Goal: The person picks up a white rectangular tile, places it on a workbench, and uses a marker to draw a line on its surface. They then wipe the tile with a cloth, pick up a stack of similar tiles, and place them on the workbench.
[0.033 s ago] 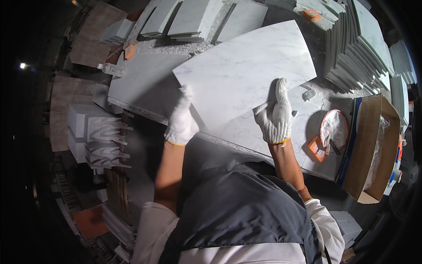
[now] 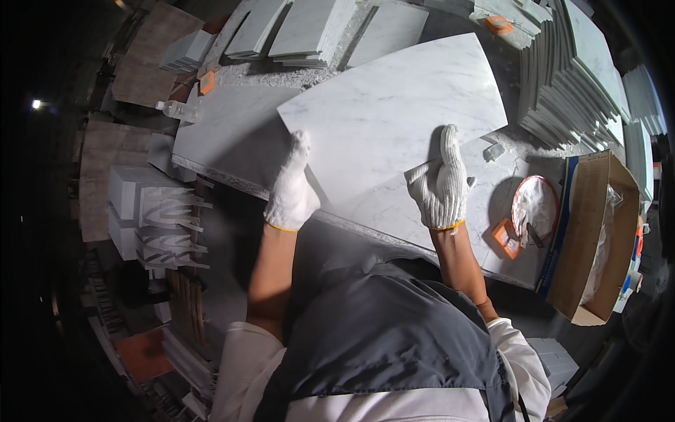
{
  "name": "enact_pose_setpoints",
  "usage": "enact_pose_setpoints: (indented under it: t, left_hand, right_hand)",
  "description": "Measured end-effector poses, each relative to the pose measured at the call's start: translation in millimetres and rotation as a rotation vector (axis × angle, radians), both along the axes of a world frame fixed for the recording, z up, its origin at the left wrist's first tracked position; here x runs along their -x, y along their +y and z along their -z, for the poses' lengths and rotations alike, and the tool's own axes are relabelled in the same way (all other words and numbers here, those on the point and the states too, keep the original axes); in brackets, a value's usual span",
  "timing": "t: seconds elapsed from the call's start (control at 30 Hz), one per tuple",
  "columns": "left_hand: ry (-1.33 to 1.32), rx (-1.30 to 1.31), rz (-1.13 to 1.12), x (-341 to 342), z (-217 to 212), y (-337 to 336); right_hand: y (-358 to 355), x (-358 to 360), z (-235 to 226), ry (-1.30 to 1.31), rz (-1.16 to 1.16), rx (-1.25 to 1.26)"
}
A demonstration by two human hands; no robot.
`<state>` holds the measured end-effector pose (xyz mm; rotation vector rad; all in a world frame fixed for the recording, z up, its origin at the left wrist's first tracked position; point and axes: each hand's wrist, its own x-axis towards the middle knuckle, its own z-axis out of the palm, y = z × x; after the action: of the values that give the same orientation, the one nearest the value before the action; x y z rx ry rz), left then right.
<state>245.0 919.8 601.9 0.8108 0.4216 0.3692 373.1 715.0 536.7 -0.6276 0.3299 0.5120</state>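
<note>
A white marble tile point(image 2: 394, 98) with grey veins and a curved far edge is tilted over the worktable, held between my two hands. My left hand point(image 2: 290, 190), in a white knit glove, is closed on its left edge, thumb lying on the face. My right hand point(image 2: 443, 186), gloved too, grips the near right edge with the thumb up on the face; the fingers beneath are mostly hidden. A small grey piece sticks out beside that glove, too little to name. Under the tile lies a larger marble slab point(image 2: 380, 211).
Right of my right hand are a red-rimmed bowl of white paste point(image 2: 534, 200), an orange square point(image 2: 505, 239) and an open cardboard box point(image 2: 598, 239). Tile stacks stand at far right point(image 2: 569, 77) and far back point(image 2: 309, 32). A plastic bottle point(image 2: 178, 110) lies at left, above wrapped white blocks point(image 2: 151, 197).
My left hand has shifted slightly up, its thumb now further onto the tile. The tile has barely moved; my right hand keeps its place.
</note>
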Motion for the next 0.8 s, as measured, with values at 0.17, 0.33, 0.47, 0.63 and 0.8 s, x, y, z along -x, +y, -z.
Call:
enact_pose_setpoints:
  t: [0.17,0.33,0.47,0.63,0.8]
  left_hand:
    - [0.143,-0.144,-0.063,-11.4,-8.4,15.4]
    - [0.194,-0.264,-0.170,-9.0,-17.8,25.8]
    - [0.152,-0.323,-0.159,-2.7,-15.5,29.0]
    - [0.179,-0.238,-0.108,5.2,-10.4,37.0]
    - [0.151,-0.350,-0.078,16.5,-10.6,36.0]
  right_hand:
    - [2.3,1.8,8.9,-0.625,-0.077,0.484]
    - [-0.7,9.8,24.1,-1.401,-0.025,1.253]
    - [-1.3,13.7,25.8,-0.527,-0.173,0.217]
    - [-4.3,18.0,16.2,-0.242,-0.209,0.092]
    - [-6.7,23.2,15.5,-0.084,-0.266,-0.205]
